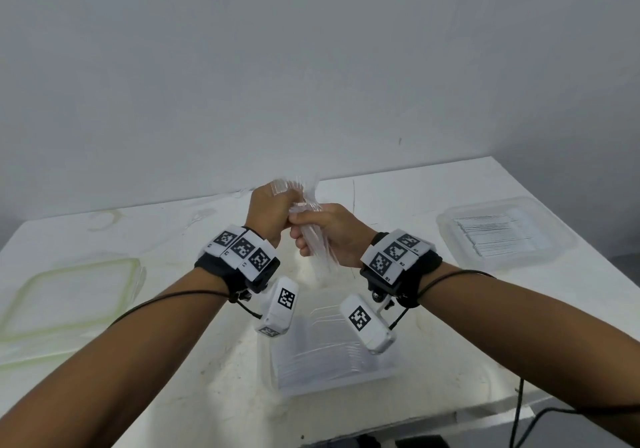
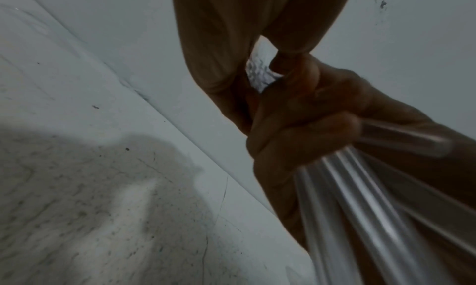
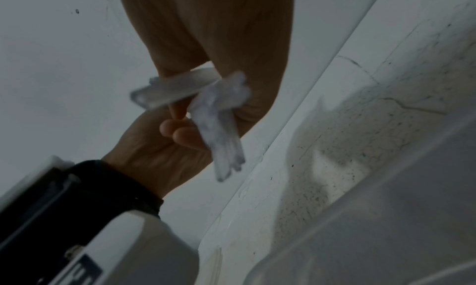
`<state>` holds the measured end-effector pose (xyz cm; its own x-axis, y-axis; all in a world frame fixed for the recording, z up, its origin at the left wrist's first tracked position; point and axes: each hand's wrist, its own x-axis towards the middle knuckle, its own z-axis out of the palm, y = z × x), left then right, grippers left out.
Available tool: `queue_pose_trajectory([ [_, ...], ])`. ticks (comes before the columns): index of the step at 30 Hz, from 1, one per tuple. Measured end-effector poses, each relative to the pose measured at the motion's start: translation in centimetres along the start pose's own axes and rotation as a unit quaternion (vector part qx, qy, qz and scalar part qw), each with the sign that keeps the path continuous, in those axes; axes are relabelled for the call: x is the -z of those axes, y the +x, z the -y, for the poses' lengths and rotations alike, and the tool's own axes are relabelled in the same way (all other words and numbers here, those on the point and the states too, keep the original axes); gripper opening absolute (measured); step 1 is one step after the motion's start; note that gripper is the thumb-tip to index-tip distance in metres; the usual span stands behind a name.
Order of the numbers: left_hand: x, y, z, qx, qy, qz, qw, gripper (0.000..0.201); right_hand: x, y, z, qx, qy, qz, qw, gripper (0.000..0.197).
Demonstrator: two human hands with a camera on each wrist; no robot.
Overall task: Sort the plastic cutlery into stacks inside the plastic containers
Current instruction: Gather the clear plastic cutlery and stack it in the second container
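Only the head view shows the containers at 3 and 6 o'clock. Both hands, left and right, grip one clear cutlery bundle between them above the desk.

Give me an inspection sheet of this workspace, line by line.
Surface: white table, stained and scuffed.
Job's things: clear cutlery bundle held above the table; near container and right container hold stacks; left container with greenish rim, contents unclear.
Clutter: nothing seen.
Grips: left hand and right hand both grip the bundle.
Cables: black cable at the table's right front edge; wrist leads.
Surroundings: plain grey wall.
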<state>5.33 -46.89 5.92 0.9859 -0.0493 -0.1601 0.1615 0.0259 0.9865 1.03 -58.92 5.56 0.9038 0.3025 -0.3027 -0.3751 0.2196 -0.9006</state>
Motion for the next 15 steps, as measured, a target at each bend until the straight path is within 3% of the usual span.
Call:
queue_pose_trajectory([
  [8, 0.1, -1.1, -0.6, 0.067, -0.167, 0.122, 0.976, 0.026, -0.3, -1.3, -0.4, -0.006, 0.017, 0.088, 0.996, 0.014],
  [15, 0.3, -1.1, -0.5, 0.058, -0.141, 0.064, 0.986, 0.017, -0.2, -2.0, -1.0, -0.020, 0.043, 0.087, 0.995, 0.020],
])
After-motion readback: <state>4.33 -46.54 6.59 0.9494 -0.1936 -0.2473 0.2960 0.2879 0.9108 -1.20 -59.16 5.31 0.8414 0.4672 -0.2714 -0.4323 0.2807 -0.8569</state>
